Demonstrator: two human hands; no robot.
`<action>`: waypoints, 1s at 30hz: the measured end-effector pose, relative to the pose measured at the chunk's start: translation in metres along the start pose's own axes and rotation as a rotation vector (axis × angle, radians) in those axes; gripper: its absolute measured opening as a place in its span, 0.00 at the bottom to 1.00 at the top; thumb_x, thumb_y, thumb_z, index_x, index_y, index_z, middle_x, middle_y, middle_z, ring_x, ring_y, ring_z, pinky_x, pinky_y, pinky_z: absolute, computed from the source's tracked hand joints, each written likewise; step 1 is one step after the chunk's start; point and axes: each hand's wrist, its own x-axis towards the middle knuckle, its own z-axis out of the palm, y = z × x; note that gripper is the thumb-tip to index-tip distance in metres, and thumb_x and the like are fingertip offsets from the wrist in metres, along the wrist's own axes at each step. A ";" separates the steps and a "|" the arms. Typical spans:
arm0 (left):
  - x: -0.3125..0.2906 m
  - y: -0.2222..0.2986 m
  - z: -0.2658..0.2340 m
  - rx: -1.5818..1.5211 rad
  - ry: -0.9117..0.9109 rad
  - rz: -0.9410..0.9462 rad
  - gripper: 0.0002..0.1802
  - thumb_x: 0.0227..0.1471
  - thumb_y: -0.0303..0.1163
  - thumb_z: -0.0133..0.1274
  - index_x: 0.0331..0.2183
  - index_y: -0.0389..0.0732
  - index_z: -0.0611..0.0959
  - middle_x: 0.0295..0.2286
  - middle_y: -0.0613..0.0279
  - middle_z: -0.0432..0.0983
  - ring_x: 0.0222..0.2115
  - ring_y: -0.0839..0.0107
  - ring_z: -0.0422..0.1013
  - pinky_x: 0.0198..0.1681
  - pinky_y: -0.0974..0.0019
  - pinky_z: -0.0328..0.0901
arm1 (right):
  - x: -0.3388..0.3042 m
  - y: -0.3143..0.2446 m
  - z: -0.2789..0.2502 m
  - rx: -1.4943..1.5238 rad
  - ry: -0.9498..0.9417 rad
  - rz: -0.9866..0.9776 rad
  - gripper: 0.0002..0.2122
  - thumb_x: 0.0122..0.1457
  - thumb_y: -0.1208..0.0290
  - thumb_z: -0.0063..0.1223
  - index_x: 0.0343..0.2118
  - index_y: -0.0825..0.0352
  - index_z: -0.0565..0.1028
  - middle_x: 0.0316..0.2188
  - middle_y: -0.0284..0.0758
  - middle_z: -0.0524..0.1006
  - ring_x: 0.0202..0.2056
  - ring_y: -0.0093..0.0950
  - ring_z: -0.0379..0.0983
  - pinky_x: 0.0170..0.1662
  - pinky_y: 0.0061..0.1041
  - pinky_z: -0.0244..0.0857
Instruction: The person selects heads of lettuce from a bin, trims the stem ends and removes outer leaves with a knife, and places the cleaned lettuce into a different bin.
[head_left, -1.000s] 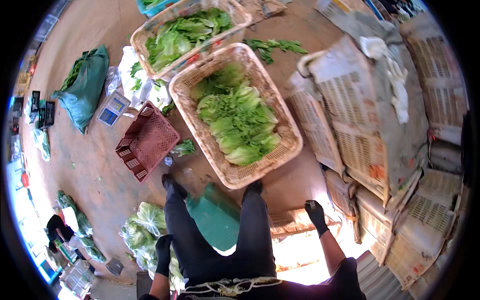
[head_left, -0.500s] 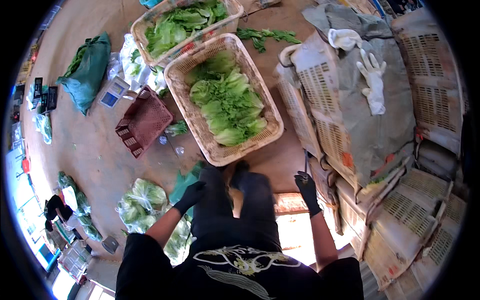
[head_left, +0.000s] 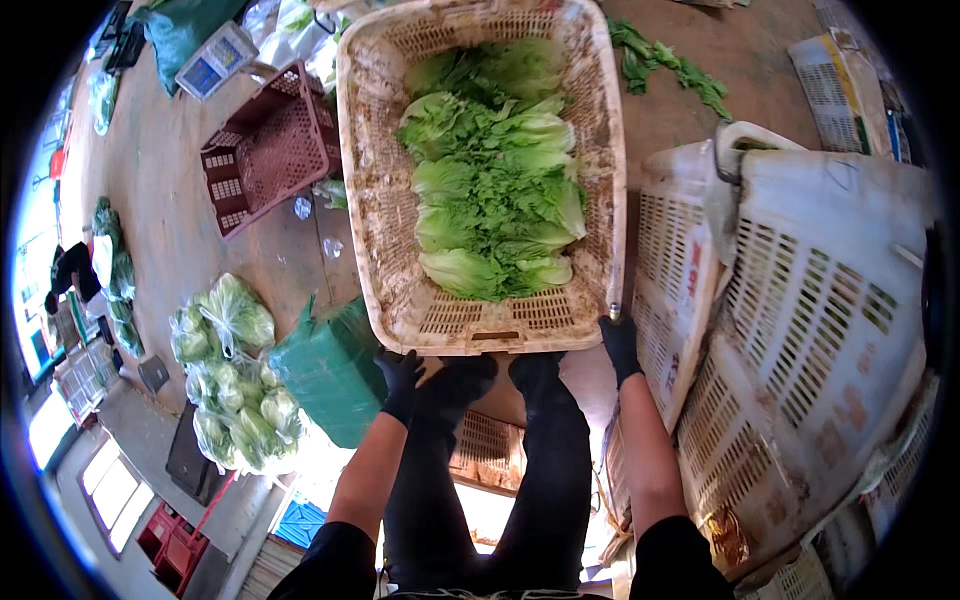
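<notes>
A muddy cream plastic crate [head_left: 375, 290] stands in front of my legs with several heads of leafy green lettuce [head_left: 500, 190] lying in a row inside it. My left hand [head_left: 401, 382], in a black glove, is just below the crate's near left corner, its fingers apart and nothing seen in them. Whether it touches the rim I cannot tell. At the near right corner my right hand [head_left: 621, 345], also black-gloved, is closed round a thin metal rod [head_left: 614, 311]. A bright metal bit of the rod shows above the fist, and its far end is hard to make out.
Tall stacked cream crates [head_left: 770, 320] stand close on my right. To the left are a maroon crate [head_left: 270, 155], a green wrapped bundle [head_left: 325, 370] and bagged lettuce [head_left: 240, 400]. Loose leaves [head_left: 670, 65] lie on the floor. Another person [head_left: 72, 275] bends at far left.
I have come closer to the lettuce crate, which now sits straighter and larger in view. My right hand has moved to its near right corner, my left hand to its near left.
</notes>
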 end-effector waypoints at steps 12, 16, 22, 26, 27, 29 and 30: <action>0.148 0.016 -0.119 -0.297 0.200 0.227 0.42 0.40 0.22 0.54 0.53 0.39 0.48 0.42 0.52 0.63 0.37 0.67 0.65 0.36 0.68 0.64 | -0.119 0.032 0.170 0.595 -0.379 -0.053 0.10 0.46 0.76 0.51 0.32 0.71 0.67 0.24 0.31 0.72 0.23 0.21 0.70 0.25 0.19 0.65; 0.165 0.033 -0.215 -0.425 0.286 0.285 0.44 0.41 0.24 0.54 0.54 0.38 0.46 0.42 0.51 0.62 0.38 0.67 0.65 0.37 0.68 0.63 | -0.201 -0.076 0.225 0.866 -0.542 0.225 0.10 0.48 0.76 0.51 0.34 0.70 0.68 0.27 0.32 0.72 0.26 0.21 0.70 0.27 0.19 0.66; 0.132 0.047 -0.174 -0.098 0.226 0.417 0.36 0.42 0.25 0.54 0.52 0.34 0.56 0.51 0.51 0.52 0.50 0.61 0.55 0.49 0.65 0.55 | -0.206 -0.084 0.280 0.993 -0.778 0.475 0.12 0.49 0.77 0.51 0.37 0.67 0.66 0.31 0.31 0.70 0.33 0.22 0.69 0.36 0.23 0.68; 0.041 0.049 -0.195 0.235 0.195 0.361 0.26 0.45 0.31 0.52 0.46 0.32 0.65 0.41 0.50 0.66 0.42 0.65 0.63 0.46 0.66 0.58 | -0.244 -0.132 0.212 0.895 -0.998 0.269 0.14 0.49 0.77 0.51 0.40 0.69 0.67 0.35 0.33 0.72 0.34 0.23 0.70 0.38 0.22 0.65; 0.004 0.075 -0.174 0.214 0.103 0.254 0.24 0.46 0.32 0.50 0.44 0.32 0.66 0.39 0.51 0.68 0.41 0.66 0.64 0.45 0.66 0.58 | -0.233 -0.143 0.168 0.771 -0.968 0.099 0.13 0.50 0.76 0.51 0.40 0.69 0.69 0.35 0.34 0.73 0.34 0.22 0.69 0.38 0.21 0.64; -0.051 0.101 -0.174 0.255 0.103 0.302 0.21 0.46 0.31 0.50 0.42 0.32 0.68 0.38 0.51 0.69 0.39 0.67 0.65 0.43 0.67 0.59 | -0.211 -0.198 0.077 0.296 -0.867 0.021 0.11 0.50 0.76 0.50 0.37 0.71 0.72 0.32 0.36 0.74 0.34 0.18 0.68 0.38 0.17 0.63; -0.079 0.137 -0.144 0.212 -0.034 0.173 0.19 0.46 0.30 0.50 0.41 0.32 0.70 0.37 0.52 0.69 0.39 0.68 0.65 0.44 0.68 0.58 | -0.179 -0.197 0.025 0.750 -0.840 0.198 0.09 0.48 0.75 0.53 0.34 0.69 0.73 0.29 0.34 0.74 0.30 0.18 0.68 0.33 0.17 0.64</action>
